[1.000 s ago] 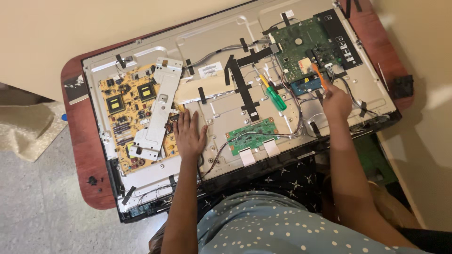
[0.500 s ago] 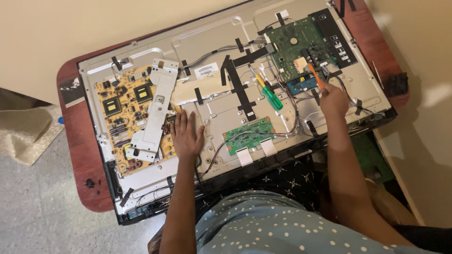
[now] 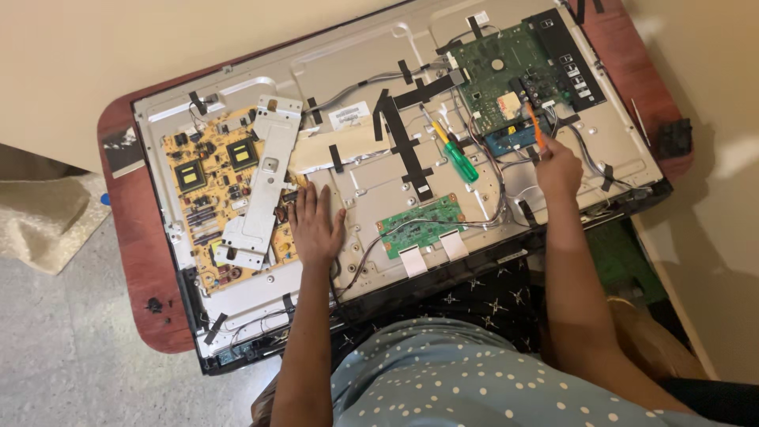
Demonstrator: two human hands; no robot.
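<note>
An opened flat television [image 3: 371, 182] lies face down on a red-brown table [image 3: 146, 277], its metal back exposed. My left hand [image 3: 315, 225] rests flat on the metal, fingers spread, beside a yellow power board [image 3: 207, 198] crossed by a silver bracket [image 3: 265, 182]. My right hand [image 3: 557, 166] grips an orange-handled screwdriver [image 3: 534, 126], its tip at the lower edge of the green main board [image 3: 506, 67], by a small blue board [image 3: 510, 144]. A green-handled screwdriver [image 3: 458, 162] lies loose on the panel between my hands. A small green board [image 3: 419, 224] with white ribbon cables sits near the front edge.
Black tape strips and grey wires run across the metal panel. A small black part [image 3: 676, 138] lies at the table's right edge. A beige cloth [image 3: 39, 221] is on the floor at left. My lap in a dotted blue garment [image 3: 474, 379] is against the table's front.
My right hand with the orange screwdriver has stayed at the main board's lower edge. My left hand stays flat on the panel. The view has shifted slightly.
</note>
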